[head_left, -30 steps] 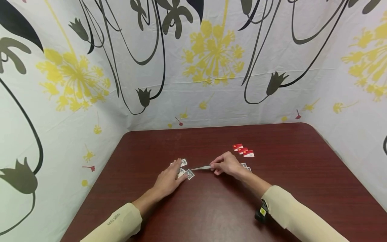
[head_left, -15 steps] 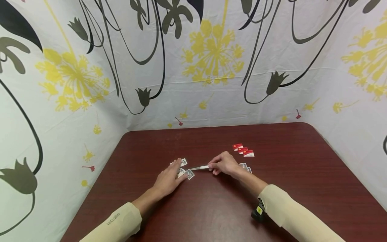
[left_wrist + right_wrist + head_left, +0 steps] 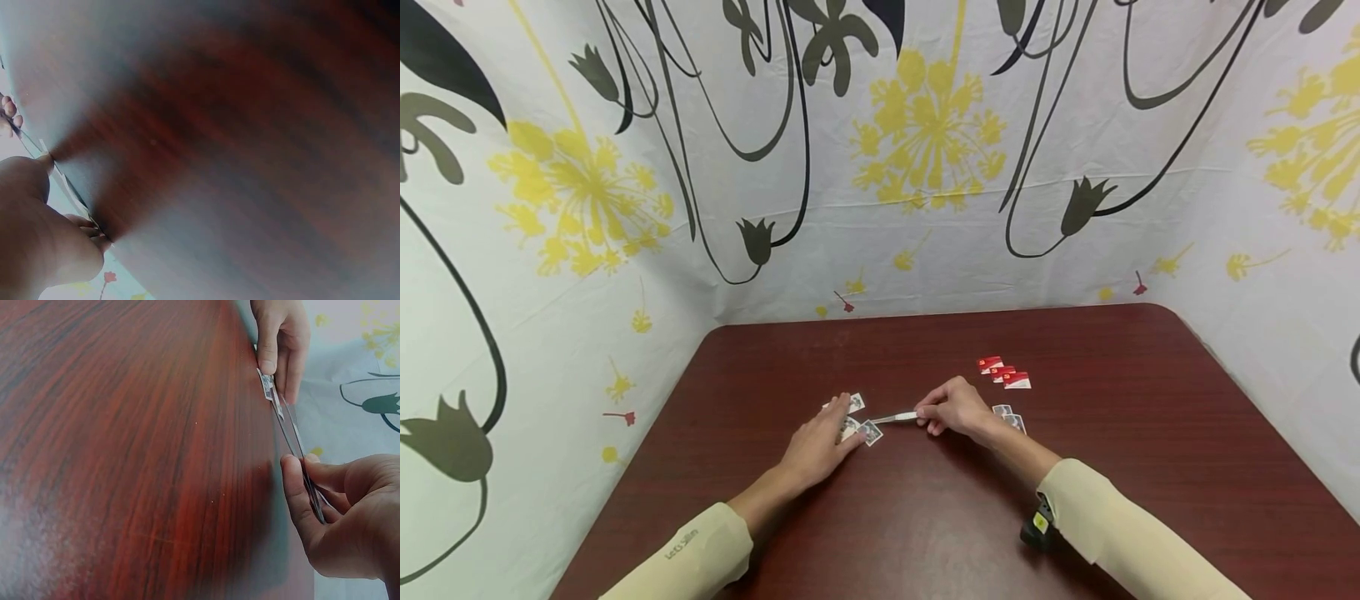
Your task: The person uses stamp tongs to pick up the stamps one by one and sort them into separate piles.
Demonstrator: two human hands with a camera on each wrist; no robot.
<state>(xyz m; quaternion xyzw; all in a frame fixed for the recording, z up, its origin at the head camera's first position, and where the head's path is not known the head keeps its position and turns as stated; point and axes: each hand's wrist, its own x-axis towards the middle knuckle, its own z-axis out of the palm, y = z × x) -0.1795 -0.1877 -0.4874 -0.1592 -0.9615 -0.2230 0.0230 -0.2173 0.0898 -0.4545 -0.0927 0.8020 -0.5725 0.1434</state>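
Note:
In the head view my left hand [image 3: 816, 447] lies over several small grey-and-white picture cards on the table, fingers extended. Its thumb rests on the near card [image 3: 872, 432], and another card [image 3: 857, 402] shows beyond the fingertips. Parts of the cards are hidden under the hand. My right hand [image 3: 957, 407] pinches metal tweezers [image 3: 904, 416] between thumb and fingers. The tweezers point left, their tips right at the near card's edge. From the right wrist view, the two tweezer arms [image 3: 295, 434] stand apart, and the left thumb presses on the picture card [image 3: 266, 387].
Three red-and-white cards [image 3: 1017, 381] overlap in a diagonal row at the back right. Behind the right wrist lie more picture cards [image 3: 1013, 422], partly covered. The dark red wooden table [image 3: 880, 517] meets a patterned cloth wall [image 3: 925, 275] at its far edge.
My right hand has shifted slightly left, bringing the tweezer tips to the near card's edge. More of the cards behind the right wrist shows. The left hand has stayed in place.

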